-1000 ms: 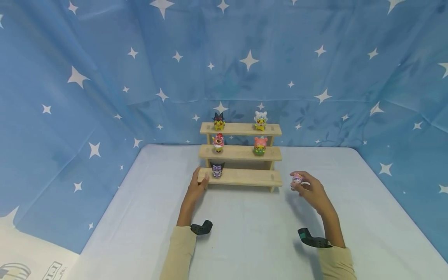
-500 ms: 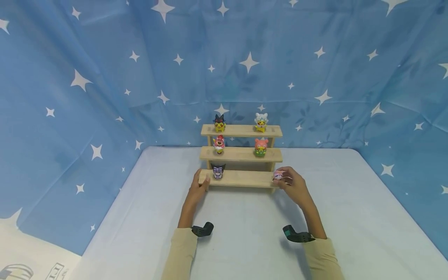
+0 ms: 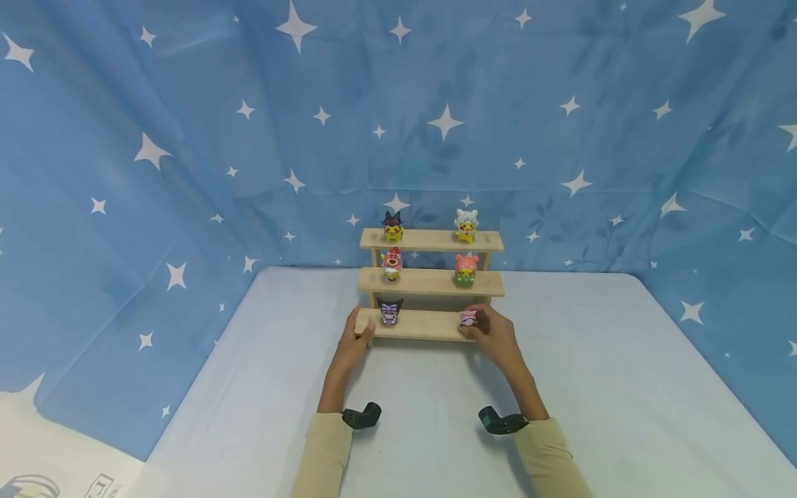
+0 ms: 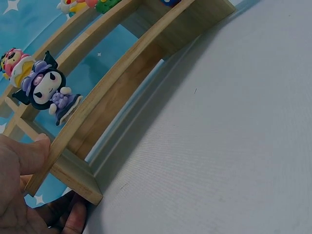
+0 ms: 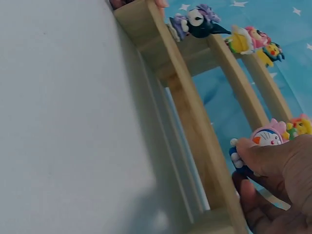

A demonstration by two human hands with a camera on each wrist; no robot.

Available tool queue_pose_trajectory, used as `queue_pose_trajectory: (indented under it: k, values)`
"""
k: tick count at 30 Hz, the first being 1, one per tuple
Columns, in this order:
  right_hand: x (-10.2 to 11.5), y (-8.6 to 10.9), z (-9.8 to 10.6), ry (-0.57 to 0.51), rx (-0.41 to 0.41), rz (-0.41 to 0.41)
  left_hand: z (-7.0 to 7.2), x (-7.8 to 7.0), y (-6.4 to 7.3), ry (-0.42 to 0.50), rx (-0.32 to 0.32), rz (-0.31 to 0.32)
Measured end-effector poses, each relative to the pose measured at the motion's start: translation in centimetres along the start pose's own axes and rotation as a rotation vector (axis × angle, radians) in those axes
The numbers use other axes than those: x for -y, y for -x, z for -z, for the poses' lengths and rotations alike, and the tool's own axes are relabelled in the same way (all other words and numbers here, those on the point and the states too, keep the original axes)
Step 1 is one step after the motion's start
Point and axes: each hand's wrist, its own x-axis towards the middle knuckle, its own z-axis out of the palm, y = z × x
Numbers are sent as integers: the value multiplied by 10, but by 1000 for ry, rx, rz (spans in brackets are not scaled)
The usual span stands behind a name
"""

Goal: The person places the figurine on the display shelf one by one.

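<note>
A three-step wooden display shelf (image 3: 423, 325) stands at the back of the table. My left hand (image 3: 353, 342) grips the left end of its lowest step, thumb on top and fingers below in the left wrist view. Over the right part of that step, my right hand (image 3: 500, 340) pinches a small Doraemon figurine (image 5: 268, 138) in a pink hood, between thumb and fingers. The figurine's lower side is partly covered by the thumb. At the left of the same step stands a black-and-purple Kuromi figurine (image 4: 48, 90).
Higher up stand a pink bear figurine (image 3: 391, 265), a pink-hooded figurine (image 3: 465, 270), a dark-eared yellow figurine (image 3: 393, 227) and a white-hooded yellow figurine (image 3: 465, 225). A blue star-patterned curtain (image 3: 349, 159) hangs behind the white table (image 3: 429, 415).
My right hand has carried the Doraemon figurine leftward, from beside the shelf to over the right part of the lowest step. The left hand keeps its grip on the shelf.
</note>
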Motion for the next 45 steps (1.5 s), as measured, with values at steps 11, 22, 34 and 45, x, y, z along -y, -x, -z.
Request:
queue_pose_trajectory:
  k: [11, 22, 34, 45]
  values:
    - [-6, 0, -8, 27, -53, 25, -1, 0, 2, -17, -4, 4]
    - [-7, -3, -9, 38, -67, 19, 1, -3, 2, -12, -8, -4]
    - [-5, -4, -14, 43, -93, -13, 1, -2, -1, 0, 7, 0]
    - [-9, -4, -14, 41, -88, -4, 1, -2, -1, -10, 15, 9]
